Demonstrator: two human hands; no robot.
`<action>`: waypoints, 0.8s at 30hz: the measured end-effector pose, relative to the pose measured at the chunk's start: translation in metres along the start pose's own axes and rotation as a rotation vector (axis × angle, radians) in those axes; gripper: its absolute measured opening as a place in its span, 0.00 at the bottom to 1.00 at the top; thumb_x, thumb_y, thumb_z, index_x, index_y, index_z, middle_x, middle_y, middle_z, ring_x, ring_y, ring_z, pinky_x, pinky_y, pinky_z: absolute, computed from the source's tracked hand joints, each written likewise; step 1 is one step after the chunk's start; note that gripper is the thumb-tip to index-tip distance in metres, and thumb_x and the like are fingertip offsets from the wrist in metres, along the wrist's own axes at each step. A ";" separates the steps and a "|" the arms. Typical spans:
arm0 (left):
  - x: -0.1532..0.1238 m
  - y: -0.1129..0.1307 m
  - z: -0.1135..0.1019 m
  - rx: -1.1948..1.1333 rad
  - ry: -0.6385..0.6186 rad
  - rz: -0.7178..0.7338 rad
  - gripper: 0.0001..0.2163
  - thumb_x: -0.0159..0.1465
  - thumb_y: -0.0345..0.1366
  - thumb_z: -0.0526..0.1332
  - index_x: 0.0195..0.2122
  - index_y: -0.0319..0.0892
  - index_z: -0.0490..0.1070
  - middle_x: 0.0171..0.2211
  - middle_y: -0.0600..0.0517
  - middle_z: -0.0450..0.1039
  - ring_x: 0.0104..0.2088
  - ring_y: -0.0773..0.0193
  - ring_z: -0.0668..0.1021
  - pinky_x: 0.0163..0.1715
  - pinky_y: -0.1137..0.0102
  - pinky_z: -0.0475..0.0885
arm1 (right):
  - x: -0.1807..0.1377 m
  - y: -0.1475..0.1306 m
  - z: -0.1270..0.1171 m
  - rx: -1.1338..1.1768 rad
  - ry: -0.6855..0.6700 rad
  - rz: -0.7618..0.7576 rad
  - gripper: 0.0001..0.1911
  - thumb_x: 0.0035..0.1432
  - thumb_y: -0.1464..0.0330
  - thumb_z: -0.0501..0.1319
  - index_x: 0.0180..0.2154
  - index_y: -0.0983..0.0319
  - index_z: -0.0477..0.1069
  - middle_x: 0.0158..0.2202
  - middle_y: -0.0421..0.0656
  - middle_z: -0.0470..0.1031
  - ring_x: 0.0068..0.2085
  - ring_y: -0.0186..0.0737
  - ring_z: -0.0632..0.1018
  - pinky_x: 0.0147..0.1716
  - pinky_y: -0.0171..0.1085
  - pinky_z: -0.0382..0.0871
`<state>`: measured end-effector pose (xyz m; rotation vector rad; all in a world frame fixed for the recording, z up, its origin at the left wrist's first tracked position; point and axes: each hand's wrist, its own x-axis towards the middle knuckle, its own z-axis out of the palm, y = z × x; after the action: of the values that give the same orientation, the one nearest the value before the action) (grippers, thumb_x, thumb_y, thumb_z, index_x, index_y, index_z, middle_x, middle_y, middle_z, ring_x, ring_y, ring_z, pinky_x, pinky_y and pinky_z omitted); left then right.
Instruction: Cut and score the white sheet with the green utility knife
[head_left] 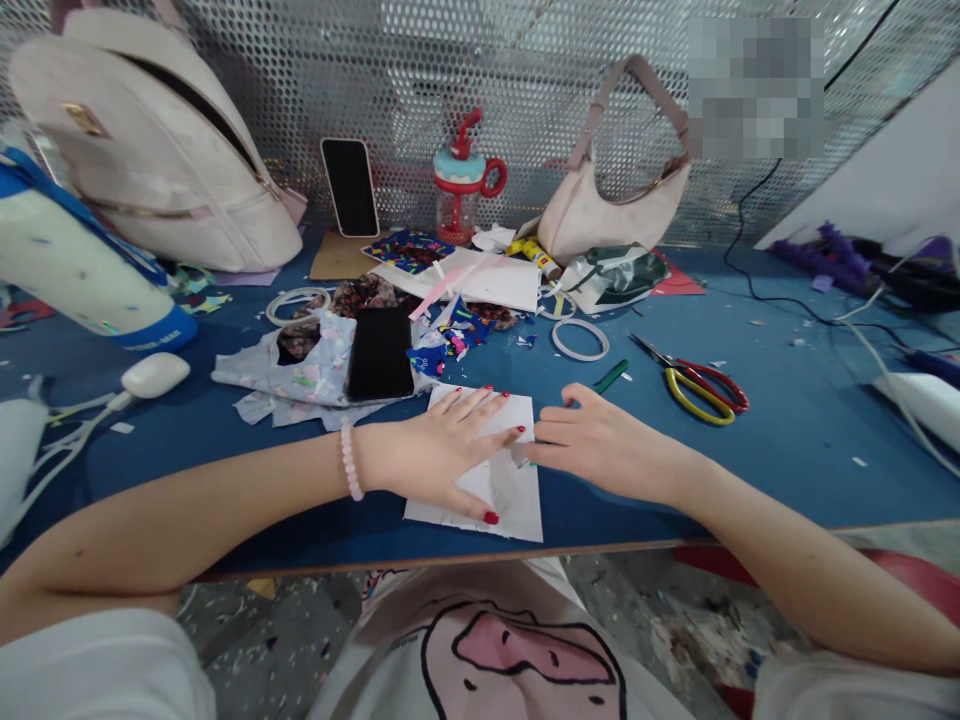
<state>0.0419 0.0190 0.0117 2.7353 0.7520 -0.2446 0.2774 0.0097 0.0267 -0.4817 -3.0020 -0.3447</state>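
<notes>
My left hand (442, 445) lies flat on a white square of fabric (510, 495) near the front edge of the blue table (787, 440), fingers spread, a pink bead bracelet on the wrist. My right hand (600, 440) rests at the fabric's right edge, its fingers drawn together and curled at the edge; what they pinch is hidden. A green pen (612, 376) lies just behind my right hand.
Yellow-and-red scissors (701, 385) lie to the right. A black phone (380, 353) lies on fabric scraps behind my left hand. Tape rings (580, 340), a second phone (350, 187), a cup (459, 185), two bags (615, 200) and cables line the back.
</notes>
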 end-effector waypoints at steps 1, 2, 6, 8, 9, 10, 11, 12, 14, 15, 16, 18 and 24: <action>0.000 0.000 0.000 0.001 -0.005 -0.004 0.43 0.58 0.59 0.60 0.68 0.40 0.46 0.68 0.32 0.33 0.67 0.34 0.40 0.60 0.42 0.45 | -0.001 0.000 0.000 0.002 -0.002 0.002 0.14 0.65 0.78 0.48 0.34 0.63 0.70 0.27 0.40 0.68 0.31 0.37 0.64 0.38 0.41 0.48; 0.000 0.000 -0.001 0.002 -0.010 -0.008 0.44 0.58 0.59 0.60 0.68 0.40 0.46 0.68 0.31 0.33 0.67 0.34 0.40 0.60 0.42 0.45 | -0.001 0.000 0.001 0.003 -0.004 0.006 0.14 0.65 0.78 0.48 0.34 0.63 0.70 0.27 0.40 0.68 0.31 0.37 0.64 0.38 0.41 0.48; 0.000 0.000 -0.002 0.003 0.001 0.004 0.44 0.58 0.59 0.60 0.68 0.40 0.45 0.68 0.31 0.33 0.67 0.34 0.40 0.60 0.42 0.45 | -0.004 0.001 0.002 0.002 -0.017 0.034 0.13 0.64 0.77 0.49 0.33 0.63 0.70 0.26 0.40 0.68 0.31 0.37 0.64 0.39 0.41 0.49; 0.000 0.001 -0.002 0.001 0.003 0.009 0.44 0.58 0.59 0.60 0.68 0.40 0.45 0.68 0.32 0.33 0.67 0.34 0.40 0.60 0.42 0.45 | -0.005 0.001 0.001 0.005 -0.024 0.053 0.13 0.64 0.77 0.50 0.33 0.62 0.71 0.26 0.40 0.68 0.31 0.37 0.64 0.39 0.41 0.49; 0.000 0.001 -0.002 0.004 -0.006 0.003 0.44 0.58 0.58 0.60 0.68 0.40 0.45 0.68 0.32 0.32 0.67 0.34 0.40 0.60 0.42 0.45 | -0.006 0.000 0.001 0.007 -0.024 0.061 0.13 0.64 0.77 0.50 0.33 0.62 0.71 0.26 0.40 0.68 0.31 0.37 0.64 0.39 0.41 0.49; 0.000 0.001 -0.002 0.009 -0.018 -0.006 0.44 0.58 0.58 0.60 0.68 0.40 0.45 0.68 0.31 0.32 0.67 0.34 0.40 0.61 0.42 0.44 | -0.006 0.000 0.001 0.009 -0.023 0.065 0.13 0.64 0.77 0.50 0.33 0.62 0.71 0.26 0.40 0.68 0.31 0.38 0.64 0.39 0.41 0.49; 0.000 0.001 -0.002 0.013 -0.028 -0.014 0.44 0.58 0.58 0.60 0.68 0.40 0.44 0.68 0.31 0.31 0.67 0.35 0.40 0.61 0.42 0.44 | -0.007 0.000 0.001 0.011 -0.021 0.069 0.13 0.64 0.77 0.50 0.33 0.62 0.71 0.26 0.40 0.68 0.31 0.38 0.64 0.38 0.41 0.48; 0.000 0.001 -0.002 0.016 -0.033 -0.018 0.44 0.58 0.58 0.60 0.68 0.40 0.44 0.68 0.31 0.31 0.67 0.35 0.39 0.61 0.42 0.44 | -0.007 0.000 0.001 0.013 -0.019 0.072 0.13 0.64 0.77 0.50 0.34 0.62 0.71 0.26 0.39 0.68 0.31 0.38 0.64 0.38 0.41 0.48; -0.001 0.001 -0.002 0.016 -0.017 -0.007 0.44 0.58 0.59 0.59 0.68 0.41 0.43 0.68 0.32 0.32 0.67 0.35 0.40 0.61 0.42 0.44 | -0.009 -0.001 0.001 0.016 -0.017 0.083 0.13 0.64 0.78 0.49 0.34 0.62 0.71 0.25 0.39 0.68 0.31 0.38 0.65 0.38 0.41 0.48; -0.001 0.000 -0.001 0.013 -0.001 0.006 0.44 0.58 0.59 0.59 0.68 0.42 0.43 0.68 0.33 0.32 0.67 0.35 0.40 0.61 0.42 0.45 | -0.009 -0.001 0.002 0.019 -0.018 0.092 0.14 0.64 0.78 0.49 0.34 0.62 0.71 0.25 0.39 0.68 0.31 0.38 0.65 0.38 0.41 0.48; -0.001 0.000 -0.001 0.010 0.012 0.017 0.44 0.58 0.59 0.59 0.68 0.42 0.44 0.68 0.34 0.33 0.67 0.35 0.41 0.60 0.42 0.45 | -0.010 -0.001 0.003 0.021 -0.018 0.102 0.14 0.65 0.78 0.49 0.34 0.62 0.70 0.25 0.39 0.68 0.31 0.38 0.65 0.38 0.41 0.48; -0.001 -0.001 -0.001 0.001 0.021 0.024 0.43 0.58 0.59 0.59 0.68 0.42 0.44 0.68 0.34 0.33 0.67 0.35 0.41 0.61 0.42 0.45 | -0.012 -0.002 0.004 0.025 -0.015 0.119 0.14 0.65 0.78 0.48 0.33 0.62 0.70 0.25 0.39 0.68 0.31 0.38 0.65 0.38 0.41 0.48; -0.002 0.000 -0.002 -0.022 0.011 0.009 0.43 0.58 0.57 0.61 0.68 0.41 0.45 0.68 0.33 0.32 0.67 0.35 0.40 0.60 0.41 0.46 | -0.017 -0.004 0.009 0.036 0.007 0.167 0.16 0.66 0.77 0.47 0.32 0.61 0.70 0.25 0.39 0.68 0.32 0.37 0.66 0.39 0.40 0.49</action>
<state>0.0402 0.0187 0.0143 2.7216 0.7402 -0.2178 0.2914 0.0032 0.0148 -0.7202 -2.9286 -0.2775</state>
